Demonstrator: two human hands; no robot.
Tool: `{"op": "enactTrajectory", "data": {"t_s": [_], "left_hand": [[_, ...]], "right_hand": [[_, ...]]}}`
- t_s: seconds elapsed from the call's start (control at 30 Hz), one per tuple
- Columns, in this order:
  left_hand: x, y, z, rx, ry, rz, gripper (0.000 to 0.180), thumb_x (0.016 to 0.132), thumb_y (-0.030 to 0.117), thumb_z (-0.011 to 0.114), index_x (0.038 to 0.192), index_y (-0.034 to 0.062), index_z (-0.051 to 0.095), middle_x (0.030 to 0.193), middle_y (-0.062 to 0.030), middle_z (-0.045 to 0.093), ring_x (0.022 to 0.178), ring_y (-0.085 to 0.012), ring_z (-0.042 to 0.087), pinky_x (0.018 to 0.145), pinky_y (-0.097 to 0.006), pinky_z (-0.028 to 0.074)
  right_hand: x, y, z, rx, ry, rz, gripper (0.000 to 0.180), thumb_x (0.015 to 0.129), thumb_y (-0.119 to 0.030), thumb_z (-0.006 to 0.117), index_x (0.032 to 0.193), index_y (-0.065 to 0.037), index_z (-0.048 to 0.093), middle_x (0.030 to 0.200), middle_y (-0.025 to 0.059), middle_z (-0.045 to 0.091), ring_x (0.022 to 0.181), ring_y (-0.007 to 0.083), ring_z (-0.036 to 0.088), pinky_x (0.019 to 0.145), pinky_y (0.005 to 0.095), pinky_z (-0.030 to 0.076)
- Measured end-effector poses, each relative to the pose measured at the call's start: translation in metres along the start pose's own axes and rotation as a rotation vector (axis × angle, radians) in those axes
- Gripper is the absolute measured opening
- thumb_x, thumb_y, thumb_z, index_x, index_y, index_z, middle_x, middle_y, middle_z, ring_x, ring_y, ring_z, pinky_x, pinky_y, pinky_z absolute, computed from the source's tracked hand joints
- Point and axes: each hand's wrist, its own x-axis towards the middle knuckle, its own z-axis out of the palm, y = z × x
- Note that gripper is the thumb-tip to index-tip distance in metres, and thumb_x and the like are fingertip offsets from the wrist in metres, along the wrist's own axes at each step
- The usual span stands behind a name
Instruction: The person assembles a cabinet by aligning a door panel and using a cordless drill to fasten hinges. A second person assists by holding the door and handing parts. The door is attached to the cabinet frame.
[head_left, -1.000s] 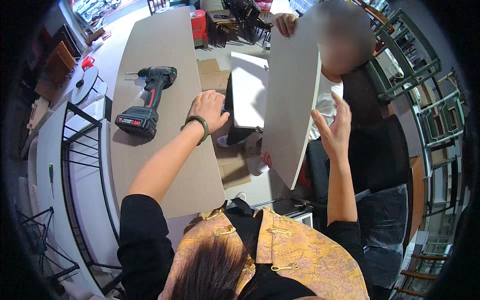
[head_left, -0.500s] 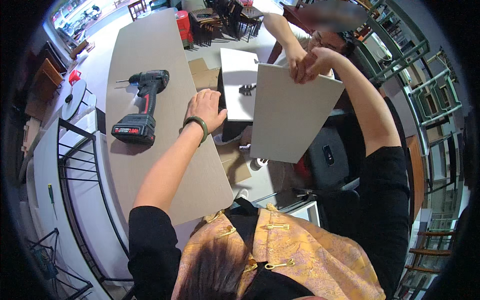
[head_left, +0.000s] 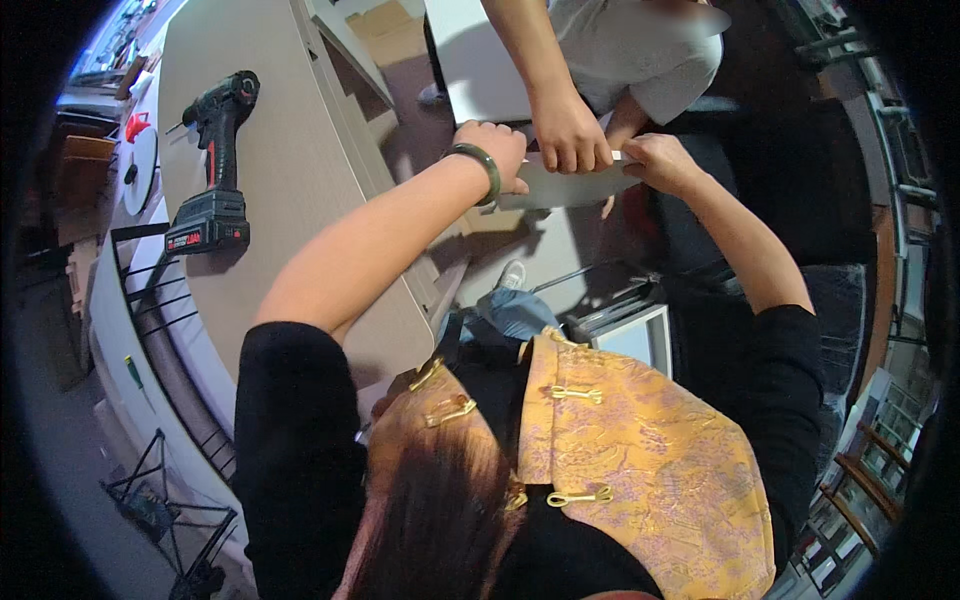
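Observation:
A pale flat panel (head_left: 570, 190) is held up ahead of me, seen nearly edge-on. My left hand (head_left: 495, 155), with a green bangle at the wrist, is closed on its left end. At the other end, the fingers of my right hand (head_left: 660, 163) grip the upper edge. Between my hands, another person's hand (head_left: 570, 130) also holds that edge from the far side. The panel's lower part is mostly hidden from this angle. A black and red cordless drill (head_left: 215, 170) lies on the light wood tabletop (head_left: 290, 180) to my left.
Behind the panel stands a white board (head_left: 480, 65). The other person, in a grey top (head_left: 640, 60), is close on the far side. A black-framed rack (head_left: 155, 290) is at the left, and a white-framed piece (head_left: 640, 340) lies low ahead of me. Cardboard (head_left: 385, 30) lies on the floor.
My left hand has left the tabletop edge and taken the panel's left end. The panel has tipped from showing its broad face to nearly edge-on. The other person's hand has shifted left along it.

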Motion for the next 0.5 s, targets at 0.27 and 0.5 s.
{"op": "enactTrajectory", "data": {"t_s": [0.27,0.5], "left_hand": [[0.025,-0.003,0.067,-0.098,-0.024,0.171,0.021,0.075,0.028,0.066,0.086,0.0105,0.071,0.083,-0.0138,0.070,0.080,-0.0330,0.067,0.074,-0.043,0.054],[0.014,0.032,0.068,-0.161,0.094,0.209,0.021,0.076,0.023,0.066,0.087,0.0053,0.067,0.078,-0.0159,0.068,0.078,-0.0347,0.067,0.070,-0.045,0.053]], "right_hand": [[-0.017,-0.031,0.028,0.024,0.023,-0.082,0.022,0.072,-0.018,0.073,0.083,-0.004,0.060,0.078,0.0130,0.064,0.077,0.0325,0.066,0.069,0.0429,0.053],[-0.031,-0.031,0.039,0.021,0.012,-0.032,0.027,0.071,-0.012,0.073,0.091,-0.006,0.057,0.085,0.0119,0.064,0.086,0.0323,0.066,0.072,0.0430,0.053]]}}
